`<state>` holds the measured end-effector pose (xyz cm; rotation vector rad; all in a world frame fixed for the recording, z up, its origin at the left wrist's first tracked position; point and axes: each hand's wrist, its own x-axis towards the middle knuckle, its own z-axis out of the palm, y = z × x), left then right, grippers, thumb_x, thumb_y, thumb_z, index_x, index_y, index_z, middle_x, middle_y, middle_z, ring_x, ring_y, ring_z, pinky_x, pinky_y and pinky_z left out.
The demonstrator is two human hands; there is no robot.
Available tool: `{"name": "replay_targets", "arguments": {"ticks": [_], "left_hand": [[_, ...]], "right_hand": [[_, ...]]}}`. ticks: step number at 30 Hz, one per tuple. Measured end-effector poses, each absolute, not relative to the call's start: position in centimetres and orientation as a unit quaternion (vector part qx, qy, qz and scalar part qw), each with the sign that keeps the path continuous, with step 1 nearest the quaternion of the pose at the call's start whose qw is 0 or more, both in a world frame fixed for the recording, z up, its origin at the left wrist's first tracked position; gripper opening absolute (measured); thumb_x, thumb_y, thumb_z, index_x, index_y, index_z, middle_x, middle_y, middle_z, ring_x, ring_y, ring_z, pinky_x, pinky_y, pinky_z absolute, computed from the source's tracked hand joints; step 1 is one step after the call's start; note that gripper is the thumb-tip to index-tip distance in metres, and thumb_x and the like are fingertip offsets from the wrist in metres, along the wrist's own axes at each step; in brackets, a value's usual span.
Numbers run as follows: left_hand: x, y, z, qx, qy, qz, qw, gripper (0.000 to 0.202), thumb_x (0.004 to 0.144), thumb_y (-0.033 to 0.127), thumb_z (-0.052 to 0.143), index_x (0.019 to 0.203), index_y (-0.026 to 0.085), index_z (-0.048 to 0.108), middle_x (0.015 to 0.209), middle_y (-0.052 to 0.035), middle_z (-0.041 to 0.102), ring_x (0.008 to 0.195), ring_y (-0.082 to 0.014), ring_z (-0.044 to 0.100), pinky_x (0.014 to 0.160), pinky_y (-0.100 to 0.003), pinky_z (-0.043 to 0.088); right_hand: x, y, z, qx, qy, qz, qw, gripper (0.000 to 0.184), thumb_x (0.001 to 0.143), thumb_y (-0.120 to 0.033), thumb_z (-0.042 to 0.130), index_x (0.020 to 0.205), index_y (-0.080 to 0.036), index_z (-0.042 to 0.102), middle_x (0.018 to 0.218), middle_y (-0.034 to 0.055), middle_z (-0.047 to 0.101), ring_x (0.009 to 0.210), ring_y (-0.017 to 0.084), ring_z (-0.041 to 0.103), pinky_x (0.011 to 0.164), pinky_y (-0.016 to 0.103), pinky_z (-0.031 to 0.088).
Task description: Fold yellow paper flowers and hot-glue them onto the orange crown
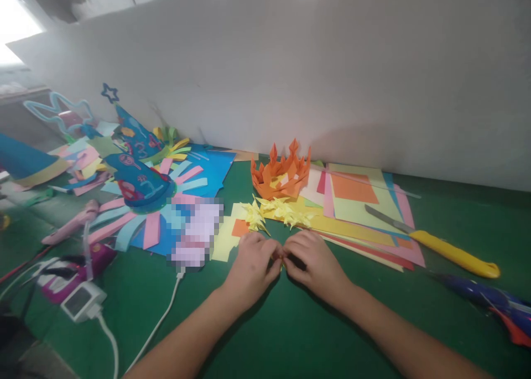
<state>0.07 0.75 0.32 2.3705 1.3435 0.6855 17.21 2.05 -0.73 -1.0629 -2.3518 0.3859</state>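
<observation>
My left hand (255, 265) and my right hand (317, 265) meet over the green table, fingertips pinched together. Between them shows a tiny bit of yellow and orange, seemingly a small piece of paper (283, 261); the fingers cover most of it. Just beyond my fingers lie spiky yellow folded-paper pieces (286, 210). An orange folded-paper crown (280, 174) stands behind those. Close to my left hand is a pale yellow sheet (224, 240) with a small orange square (239, 228) on it.
To the right are stacked coloured papers (390, 202), a yellow-handled knife (452, 252) and a blue glue gun-like tool (485, 290). On the left stand decorated blue cone hats (143, 177), a pink glue gun (70, 224), a blurred phone-like object (199, 232) and white cables (166, 312). A white board (311, 80) rises behind.
</observation>
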Motion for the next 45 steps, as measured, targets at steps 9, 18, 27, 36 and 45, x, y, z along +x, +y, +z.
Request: {"name": "replay_targets", "arguments": {"ticks": [9, 18, 27, 36, 45], "left_hand": [[0.5, 0.6, 0.2, 0.837, 0.467, 0.256, 0.126, 0.010, 0.078, 0.010, 0.046, 0.082, 0.019, 0.050, 0.075, -0.0025, 0.061, 0.077, -0.0196, 0.050, 0.072, -0.037, 0.036], [0.7, 0.6, 0.4, 0.585, 0.531, 0.508, 0.343, 0.012, 0.082, 0.019, 0.050, 0.082, 0.021, 0.038, 0.077, 0.0010, 0.052, 0.071, -0.0107, 0.053, 0.069, -0.026, 0.047], [1.0, -0.1, -0.2, 0.630, 0.526, 0.465, 0.333, 0.006, 0.080, 0.019, 0.053, 0.079, 0.020, 0.048, 0.075, 0.0005, 0.057, 0.070, -0.0118, 0.057, 0.066, -0.025, 0.048], [-0.1, 0.7, 0.5, 0.781, 0.442, 0.383, 0.219, 0.015, 0.087, 0.015, 0.045, 0.085, 0.021, 0.059, 0.081, -0.0021, 0.067, 0.076, -0.0152, 0.056, 0.072, -0.031, 0.046], [-0.5, 0.9, 0.2, 0.822, 0.402, 0.357, 0.188, 0.020, 0.088, 0.018, 0.043, 0.088, 0.020, 0.064, 0.084, -0.0055, 0.057, 0.078, -0.0137, 0.055, 0.068, -0.025, 0.046]], "right_hand": [[17.1, 1.9, -0.4, -0.392, -0.857, 0.160, 0.294, 0.008, 0.085, -0.018, 0.049, 0.082, -0.021, 0.056, 0.086, 0.0050, 0.060, 0.084, 0.020, 0.052, 0.076, 0.036, 0.039], [16.9, 1.3, -1.6, -0.359, -0.640, 0.458, 0.502, 0.042, 0.085, -0.053, 0.047, 0.117, -0.027, 0.037, 0.112, 0.0103, 0.050, 0.095, 0.021, 0.056, 0.080, 0.036, 0.050], [15.9, 0.6, -0.9, -0.433, -0.577, 0.539, 0.435, 0.026, 0.083, -0.044, 0.054, 0.101, -0.024, 0.052, 0.089, 0.0017, 0.058, 0.068, 0.013, 0.057, 0.065, 0.026, 0.050], [17.0, 1.8, -0.9, -0.477, -0.553, 0.532, 0.428, 0.034, 0.083, -0.046, 0.053, 0.104, -0.021, 0.063, 0.085, 0.0035, 0.066, 0.071, 0.017, 0.061, 0.069, 0.031, 0.051], [16.9, 1.6, -0.5, -0.462, -0.513, 0.597, 0.410, 0.038, 0.078, -0.048, 0.060, 0.106, -0.022, 0.063, 0.084, 0.0017, 0.064, 0.071, 0.017, 0.059, 0.065, 0.030, 0.050]]}}
